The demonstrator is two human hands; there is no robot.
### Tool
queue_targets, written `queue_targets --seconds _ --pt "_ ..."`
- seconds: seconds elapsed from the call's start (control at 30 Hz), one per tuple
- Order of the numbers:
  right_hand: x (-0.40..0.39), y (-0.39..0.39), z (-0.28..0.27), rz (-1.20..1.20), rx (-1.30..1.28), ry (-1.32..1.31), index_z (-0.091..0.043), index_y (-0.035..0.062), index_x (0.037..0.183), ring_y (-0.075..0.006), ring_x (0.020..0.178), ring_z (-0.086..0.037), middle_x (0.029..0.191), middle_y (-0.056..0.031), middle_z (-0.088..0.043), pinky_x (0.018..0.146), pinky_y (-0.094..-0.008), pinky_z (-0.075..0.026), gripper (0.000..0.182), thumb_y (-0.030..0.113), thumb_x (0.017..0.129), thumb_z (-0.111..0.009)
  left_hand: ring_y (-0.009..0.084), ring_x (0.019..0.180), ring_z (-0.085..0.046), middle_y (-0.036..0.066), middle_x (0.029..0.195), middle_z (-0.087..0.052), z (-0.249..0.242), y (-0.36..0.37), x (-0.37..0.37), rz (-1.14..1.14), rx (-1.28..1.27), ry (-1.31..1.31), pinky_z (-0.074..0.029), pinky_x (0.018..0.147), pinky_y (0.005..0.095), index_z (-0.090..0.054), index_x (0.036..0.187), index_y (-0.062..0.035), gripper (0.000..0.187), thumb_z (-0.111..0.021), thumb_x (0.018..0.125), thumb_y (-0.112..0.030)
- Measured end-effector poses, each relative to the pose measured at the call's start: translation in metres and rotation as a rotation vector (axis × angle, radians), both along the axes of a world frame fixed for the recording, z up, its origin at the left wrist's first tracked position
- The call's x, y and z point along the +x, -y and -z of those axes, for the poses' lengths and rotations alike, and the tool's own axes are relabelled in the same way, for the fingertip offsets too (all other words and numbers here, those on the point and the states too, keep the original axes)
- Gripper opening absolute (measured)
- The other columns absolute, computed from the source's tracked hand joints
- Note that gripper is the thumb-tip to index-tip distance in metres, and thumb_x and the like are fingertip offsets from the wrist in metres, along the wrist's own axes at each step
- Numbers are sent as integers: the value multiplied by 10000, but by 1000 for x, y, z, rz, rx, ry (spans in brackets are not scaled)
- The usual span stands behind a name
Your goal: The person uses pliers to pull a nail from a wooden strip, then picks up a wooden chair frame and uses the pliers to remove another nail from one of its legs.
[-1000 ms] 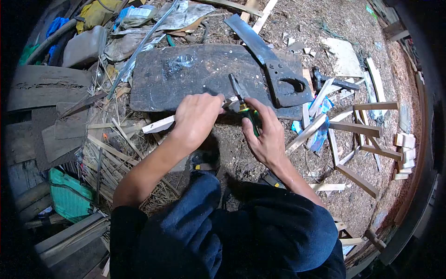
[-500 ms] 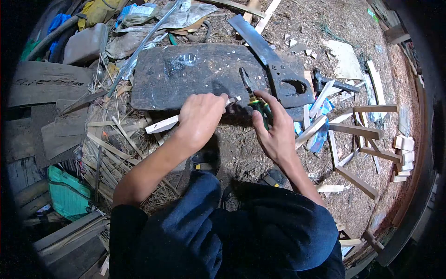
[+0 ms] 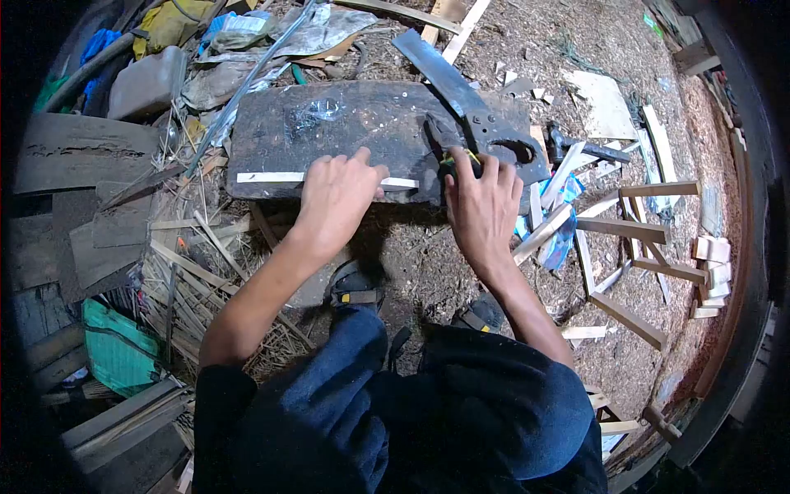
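- On the dark wooden board (image 3: pixel 263 123), along the edge nearest the person: pale wooden strip (image 3: pixel 267 178), set crosswise, both ends showing.
- Left hand (image 3: pixel 339 185): closed around the middle of the strip, thumb side toward the right end.
- Right hand (image 3: pixel 485 193): fingers bent over the handles of the pliers (image 3: pixel 442 130); firmness of grip cannot be told, the palm being hidden.
- Pliers: over the board, dark nose pointing away from the person, just beside the saw.
- Saw (image 3: pixel 436 70): blade reaching past the board's far edge, dark handle at the board's right end.
- Hammer (image 3: pixel 597 151): on the ground right of the board, near scrap wood.
- Wooden frame (image 3: pixel 625 230): further right, on ground strewn with shavings.
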State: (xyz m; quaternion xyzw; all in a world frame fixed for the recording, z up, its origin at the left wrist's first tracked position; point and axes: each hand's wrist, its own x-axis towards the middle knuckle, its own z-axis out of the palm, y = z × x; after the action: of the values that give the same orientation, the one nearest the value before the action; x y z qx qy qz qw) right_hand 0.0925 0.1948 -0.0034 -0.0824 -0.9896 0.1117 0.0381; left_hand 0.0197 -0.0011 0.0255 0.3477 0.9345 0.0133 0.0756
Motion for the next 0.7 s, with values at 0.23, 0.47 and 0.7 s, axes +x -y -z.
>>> queue_targets --seconds 0.23,0.47,0.7 --pt "-31 -6 20 -245 74 -347 -739 230 1108 -376 1328 -374 1463 -97 -447 1071 -472 -330 346 167 768 -752 290 864 -702 99 920 -653 2 2 -3 -30 12 3 -544 765 422 -741 989 -140 206 -739 822 -259" --pt "-46 -2 17 -228 147 -255 -767 158 910 -344 1283 -424 1355 -103 -531 1061 -447 -353 130 184 801 -699 286 867 -703 95 920 -653 2 4 -1 -50 17 17 -546 763 411 -734 979 -130 201 -739 823 -256" --pt "-54 1 23 -299 246 -218 -716 93 939 -334 1262 -451 1320 -108 -551 1044 -440 -383 132 158 844 -652 274 870 -705 98 925 -653 3 3 -2 -41 -11 9 -548 757 402 -724 985 -128 198 -728 836 -258"
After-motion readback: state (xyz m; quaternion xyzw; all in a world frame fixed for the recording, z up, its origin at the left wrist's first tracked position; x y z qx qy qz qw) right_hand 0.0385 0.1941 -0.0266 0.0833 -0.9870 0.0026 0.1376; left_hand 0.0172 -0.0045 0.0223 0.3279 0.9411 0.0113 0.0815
